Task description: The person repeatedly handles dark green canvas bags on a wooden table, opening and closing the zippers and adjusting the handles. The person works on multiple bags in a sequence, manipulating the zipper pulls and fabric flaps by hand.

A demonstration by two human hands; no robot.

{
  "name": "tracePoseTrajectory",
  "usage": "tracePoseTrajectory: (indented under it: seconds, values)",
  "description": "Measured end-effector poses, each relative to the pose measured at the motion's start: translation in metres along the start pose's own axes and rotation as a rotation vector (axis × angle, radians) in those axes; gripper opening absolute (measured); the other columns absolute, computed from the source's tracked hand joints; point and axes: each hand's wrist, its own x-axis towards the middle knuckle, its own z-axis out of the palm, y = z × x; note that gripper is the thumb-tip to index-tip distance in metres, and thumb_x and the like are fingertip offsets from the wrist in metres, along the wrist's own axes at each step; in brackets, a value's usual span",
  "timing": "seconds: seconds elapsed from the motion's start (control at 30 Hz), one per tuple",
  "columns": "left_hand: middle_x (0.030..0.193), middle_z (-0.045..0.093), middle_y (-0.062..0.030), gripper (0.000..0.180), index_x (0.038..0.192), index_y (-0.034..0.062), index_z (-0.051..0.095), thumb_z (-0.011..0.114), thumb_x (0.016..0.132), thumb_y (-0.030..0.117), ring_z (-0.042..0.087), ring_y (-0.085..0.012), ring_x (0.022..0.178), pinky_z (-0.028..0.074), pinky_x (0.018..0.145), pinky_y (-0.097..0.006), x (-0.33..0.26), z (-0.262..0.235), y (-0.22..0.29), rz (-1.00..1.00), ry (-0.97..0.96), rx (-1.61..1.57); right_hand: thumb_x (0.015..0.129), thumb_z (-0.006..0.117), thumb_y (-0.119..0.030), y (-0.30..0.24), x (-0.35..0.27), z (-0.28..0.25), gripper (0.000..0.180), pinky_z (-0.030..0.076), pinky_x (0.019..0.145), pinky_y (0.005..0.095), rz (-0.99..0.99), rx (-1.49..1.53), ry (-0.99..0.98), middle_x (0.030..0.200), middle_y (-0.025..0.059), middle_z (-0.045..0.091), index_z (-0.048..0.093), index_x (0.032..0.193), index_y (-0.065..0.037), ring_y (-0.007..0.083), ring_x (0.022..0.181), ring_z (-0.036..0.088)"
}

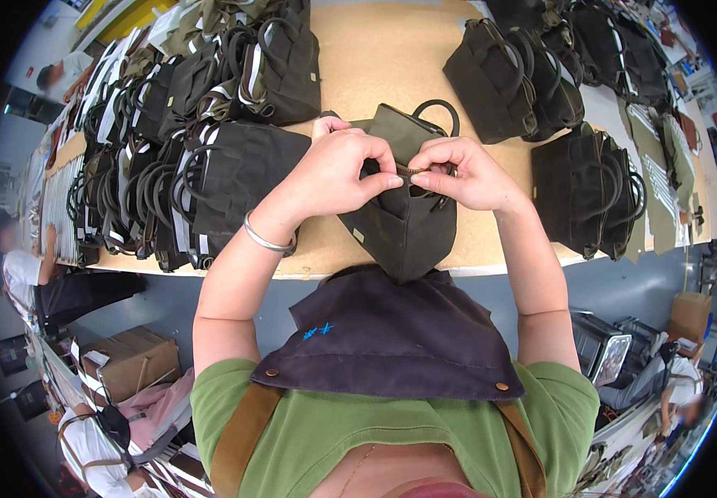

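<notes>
A dark olive handbag [404, 235] stands at the table's near edge, one end toward me, its top opening between my hands. Thumb and fingers of my left hand [343, 170] pinch the left side of the opening at the near end. My right hand [468, 173] pinches the same rim just to the right, so the fingertips almost meet. Between them shows a short stretch of what looks like a brownish zipper [409, 171]. A lighter olive flap [398, 133] rises behind the fingers, and a round dark handle [439, 106] arches beyond it. My fingers partly hide the opening.
Rows of similar dark handbags [246, 170] crowd the left of the tan table [383, 50]. More bags [491, 87] stand at the far right, with others [578, 187] nearer. Flat olive pieces [645, 158] lie beyond these. Other people [22, 270] are at the sides.
</notes>
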Motion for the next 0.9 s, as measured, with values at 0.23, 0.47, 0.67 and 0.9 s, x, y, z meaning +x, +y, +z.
tracePoseTrajectory:
  seconds: [0.23,0.47,0.67,0.9]
  values:
    - [0.064,0.055,0.0036,0.013,0.079,0.0149,0.067,0.077,0.080,0.023,0.048,-0.0118,0.069,0.025,0.098,-0.034,0.001,0.003,0.003,-0.043,0.053,-0.015,0.085,0.069,-0.003,0.002,-0.002,0.004,0.008,0.038,0.056,0.0214,-0.008,0.025,0.032,0.074,-0.0030,0.057,0.070,0.093,0.000,0.0034,0.063,0.048]
    - [0.075,0.062,0.0024,0.008,0.089,0.0118,0.065,0.070,0.084,0.014,0.054,-0.0166,0.077,0.026,0.095,-0.036,-0.006,0.014,0.002,0.018,0.104,0.036,0.077,0.076,-0.007,-0.001,-0.011,0.016,0.014,0.043,0.058,0.0255,-0.063,-0.293,0.322,0.073,0.0001,0.057,0.067,0.087,-0.002,0.0101,0.063,0.051]
    - [0.081,0.061,0.0008,0.009,0.091,0.0100,0.064,0.068,0.084,0.011,0.054,-0.0177,0.083,0.026,0.093,-0.037,-0.006,0.015,-0.002,0.098,0.134,0.033,0.071,0.081,-0.018,0.006,-0.017,0.036,0.022,0.044,0.078,0.0340,-0.210,-0.554,0.339,0.079,0.0032,0.066,0.065,0.083,-0.009,0.0218,0.077,0.062]
    - [0.082,0.059,0.0014,0.009,0.089,0.0102,0.063,0.070,0.083,0.012,0.052,-0.0167,0.085,0.025,0.091,-0.035,-0.008,0.010,-0.003,0.124,0.052,0.048,0.072,0.080,-0.026,0.013,-0.016,0.037,0.026,0.046,0.075,0.0366,-0.230,-0.631,0.276,0.079,0.0041,0.067,0.066,0.089,-0.011,0.0239,0.077,0.064]
